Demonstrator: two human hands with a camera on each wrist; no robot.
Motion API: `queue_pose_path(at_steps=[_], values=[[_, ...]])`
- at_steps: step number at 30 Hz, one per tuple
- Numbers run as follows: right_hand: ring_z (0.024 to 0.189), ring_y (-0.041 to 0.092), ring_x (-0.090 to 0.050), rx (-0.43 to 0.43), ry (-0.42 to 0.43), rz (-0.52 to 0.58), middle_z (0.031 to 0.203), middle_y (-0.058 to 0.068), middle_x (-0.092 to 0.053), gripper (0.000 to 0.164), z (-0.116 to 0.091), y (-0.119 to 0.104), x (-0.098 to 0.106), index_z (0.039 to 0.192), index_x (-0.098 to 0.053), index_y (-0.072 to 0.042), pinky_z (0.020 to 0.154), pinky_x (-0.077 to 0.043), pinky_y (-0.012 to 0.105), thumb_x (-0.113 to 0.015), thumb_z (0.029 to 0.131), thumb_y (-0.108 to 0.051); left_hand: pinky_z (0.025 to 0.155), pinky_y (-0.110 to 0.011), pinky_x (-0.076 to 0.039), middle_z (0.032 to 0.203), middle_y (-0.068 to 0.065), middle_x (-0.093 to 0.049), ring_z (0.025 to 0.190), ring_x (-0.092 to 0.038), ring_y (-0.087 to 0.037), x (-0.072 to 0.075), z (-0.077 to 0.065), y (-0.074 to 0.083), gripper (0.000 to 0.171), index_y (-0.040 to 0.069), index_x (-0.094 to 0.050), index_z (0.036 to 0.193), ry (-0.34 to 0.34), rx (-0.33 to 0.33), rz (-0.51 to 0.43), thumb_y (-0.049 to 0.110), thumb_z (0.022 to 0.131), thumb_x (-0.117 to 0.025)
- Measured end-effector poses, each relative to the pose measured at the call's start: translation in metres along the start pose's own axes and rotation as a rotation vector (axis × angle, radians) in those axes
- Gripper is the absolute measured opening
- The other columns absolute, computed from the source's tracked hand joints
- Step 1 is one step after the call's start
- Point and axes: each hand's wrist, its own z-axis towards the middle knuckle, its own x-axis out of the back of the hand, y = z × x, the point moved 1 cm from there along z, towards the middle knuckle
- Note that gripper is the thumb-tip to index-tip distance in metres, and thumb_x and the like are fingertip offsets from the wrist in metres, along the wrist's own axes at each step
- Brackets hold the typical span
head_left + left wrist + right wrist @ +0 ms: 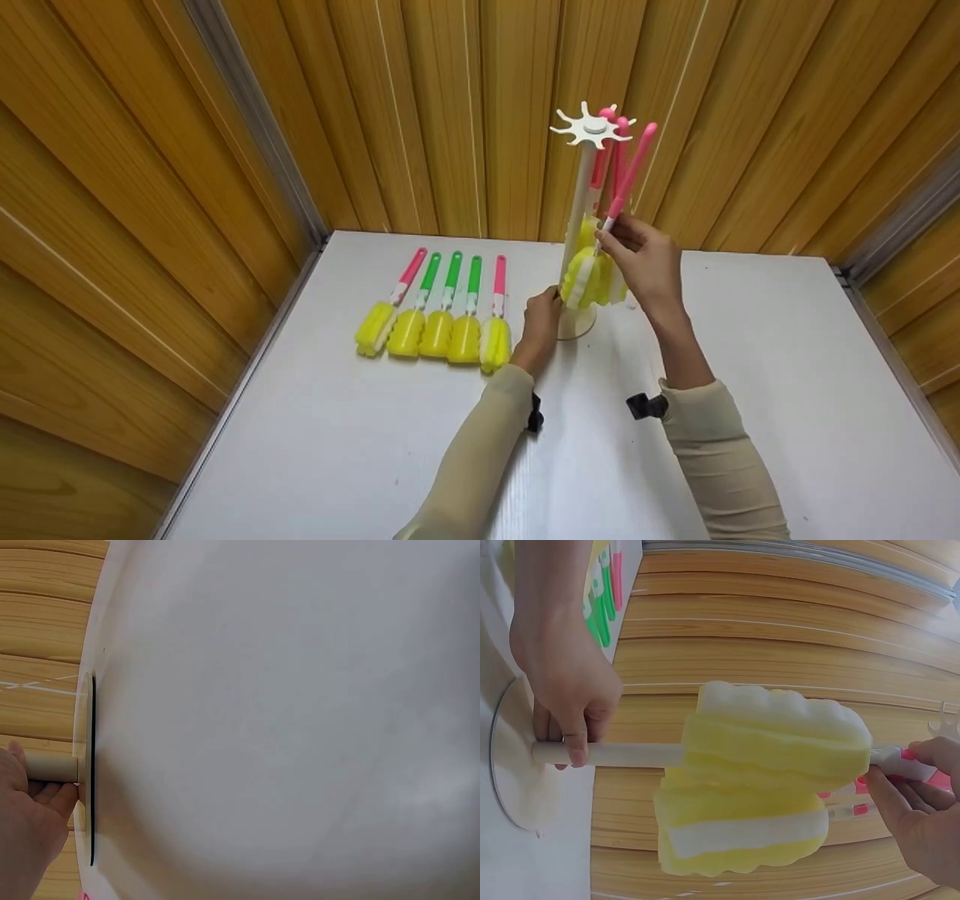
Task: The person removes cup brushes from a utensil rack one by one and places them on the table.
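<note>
A white stand [580, 202] has a star-shaped ring of hooks [592, 129] on top and a round base [577, 326]. Low on its post, just above the base, my left hand [540, 322] grips it; the left wrist view shows the fingers wrapped round the post [51, 766]. Beside the hooks, my right hand [651, 262] pinches a pink-handled sponge brush [632, 174] at its white neck, sponge head down. In the right wrist view its yellow-and-white sponge [780, 739] lies along the post. Two more pink-handled brushes [600, 169] hang at the hooks, partly hidden behind it.
Left of the stand, several sponge brushes lie in a row on the white table [337, 450], handles pointing away: pink ones [411, 271] at both ends and green ones [451, 274] between. Wood-panelled walls [450, 112] rise behind and at both sides.
</note>
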Motion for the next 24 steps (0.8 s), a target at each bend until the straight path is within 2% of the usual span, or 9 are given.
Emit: queue_pose_path(at_steps=[5, 10, 14, 17, 24], values=[[0.11, 0.023, -0.07, 0.0, 0.0, 0.03, 0.121, 0.012, -0.072, 0.044, -0.001, -0.002, 0.002, 0.132, -0.067, -0.003, 0.086, -0.056, 0.023, -0.073, 0.096, -0.027, 0.08, -0.024, -0.052, 0.106, 0.003, -0.073, 0.092, -0.06, -0.005, -0.001, 0.0, -0.002, 0.02, 0.01, -0.072, 0.114, 0.007, -0.005, 0.022, 0.013, 0.105, -0.055], [0.11, 0.022, -0.069, 0.008, -0.006, 0.063, 0.122, 0.015, -0.072, 0.044, -0.003, -0.004, 0.004, 0.133, -0.066, -0.003, 0.088, -0.056, 0.024, -0.072, 0.096, -0.027, 0.082, -0.024, -0.052, 0.108, 0.003, -0.073, 0.092, -0.059, -0.004, -0.002, 0.001, -0.003, 0.021, 0.01, -0.072, 0.117, -0.003, 0.014, 0.013, 0.015, 0.105, -0.056], [0.11, 0.021, -0.069, 0.02, 0.003, 0.047, 0.121, 0.012, -0.072, 0.042, -0.005, -0.007, 0.007, 0.133, -0.067, -0.006, 0.088, -0.055, 0.023, -0.072, 0.096, -0.026, 0.081, -0.023, -0.051, 0.108, 0.004, -0.073, 0.092, -0.06, -0.004, -0.001, 0.001, -0.002, 0.022, 0.011, -0.072, 0.119, -0.01, 0.028, -0.007, 0.019, 0.105, -0.056], [0.108, 0.021, -0.07, 0.038, 0.012, 0.03, 0.12, 0.011, -0.073, 0.041, -0.006, -0.007, 0.009, 0.132, -0.068, -0.006, 0.087, -0.055, 0.021, -0.073, 0.096, -0.024, 0.08, -0.024, -0.051, 0.106, 0.004, -0.073, 0.091, -0.06, -0.006, 0.0, 0.001, -0.002, 0.021, 0.01, -0.071, 0.117, -0.008, 0.013, 0.007, 0.02, 0.105, -0.057], [0.104, 0.02, -0.071, 0.06, 0.038, -0.03, 0.117, 0.013, -0.074, 0.039, -0.008, -0.003, 0.015, 0.129, -0.069, -0.004, 0.083, -0.055, 0.017, -0.073, 0.095, -0.023, 0.077, -0.025, -0.051, 0.106, -0.005, -0.073, 0.088, -0.06, -0.008, -0.001, 0.001, -0.001, 0.02, 0.007, -0.07, 0.116, -0.009, 0.009, 0.019, 0.018, 0.105, -0.058]])
